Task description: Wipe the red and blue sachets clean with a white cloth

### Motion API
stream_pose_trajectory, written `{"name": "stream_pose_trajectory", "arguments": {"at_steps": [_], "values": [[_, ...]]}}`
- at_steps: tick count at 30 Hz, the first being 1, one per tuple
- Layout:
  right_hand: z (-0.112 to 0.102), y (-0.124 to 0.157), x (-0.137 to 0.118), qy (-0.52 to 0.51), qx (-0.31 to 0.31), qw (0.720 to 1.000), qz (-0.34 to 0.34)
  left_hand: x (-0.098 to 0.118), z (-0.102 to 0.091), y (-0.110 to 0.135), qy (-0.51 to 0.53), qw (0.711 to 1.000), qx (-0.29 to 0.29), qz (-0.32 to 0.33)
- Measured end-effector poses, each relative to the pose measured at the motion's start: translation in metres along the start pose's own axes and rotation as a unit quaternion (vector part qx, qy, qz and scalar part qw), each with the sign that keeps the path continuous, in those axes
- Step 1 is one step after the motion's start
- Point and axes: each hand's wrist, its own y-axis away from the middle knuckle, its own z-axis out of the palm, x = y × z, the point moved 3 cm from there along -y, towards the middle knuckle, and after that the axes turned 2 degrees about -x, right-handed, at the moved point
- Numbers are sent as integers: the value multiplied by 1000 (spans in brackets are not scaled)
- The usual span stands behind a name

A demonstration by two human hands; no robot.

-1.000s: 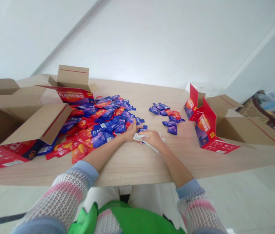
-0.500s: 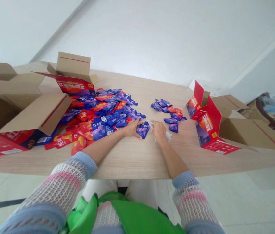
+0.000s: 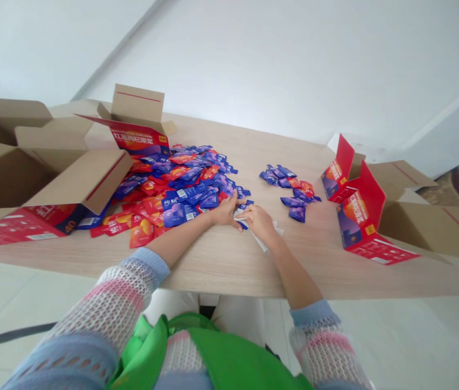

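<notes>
Flat on the table lies a small blue pouch point(image 3: 244, 206), mostly covered by my hands. At its left edge my left hand point(image 3: 226, 210) holds it, thumb and fingers on either side. My right hand point(image 3: 259, 221) is closed on a white tissue point(image 3: 262, 241) and presses it onto the pouch's face; the tissue's loose end trails out under the palm. A large heap of blue and red pouches point(image 3: 184, 181) spreads beyond and left of my left hand. Off to the right of my right hand is a smaller group of pouches point(image 3: 278, 174).
Open red-and-blue cartons stand on both sides: a large carton point(image 3: 50, 216) at the left, another carton point(image 3: 140, 138) behind the heap, and cartons point(image 3: 359, 216) at the right. A white wall point(image 3: 278, 70) rises behind the table point(image 3: 213, 271).
My right hand has slid left with the tissue, from beside the blue pouch onto it. My left hand still holds the pouch. The camera view has shifted slightly.
</notes>
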Motion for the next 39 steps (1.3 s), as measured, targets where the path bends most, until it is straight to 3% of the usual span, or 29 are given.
{"name": "stream_pose_trajectory", "arguments": {"at_steps": [9, 18, 23, 26, 30, 32, 35, 39], "values": [[5, -7, 11, 39, -21, 994, 104, 0, -4, -8, -49, 997, -39, -35], [2, -8, 50, 77, 97, 955, 269, -4, -1, -7, -57, 997, -40, -18], [-8, 7, 64, 34, 163, 929, 330, -2, -2, -5, -34, 999, -21, -14], [-17, 15, 57, 3, 230, 929, 289, -1, -2, -3, -31, 999, -16, -13], [-21, 16, 27, -47, 296, 939, 168, -3, -1, -1, -31, 999, -16, -13], [-12, 12, 10, -80, 260, 957, 102, -5, -1, -1, -37, 999, -11, -18], [7, 7, -8, -103, 156, 982, 17, -5, 0, -2, -48, 999, -16, -10], [19, 1, -5, -82, 88, 992, 28, -7, 2, -3, -53, 998, -20, -5]]}}
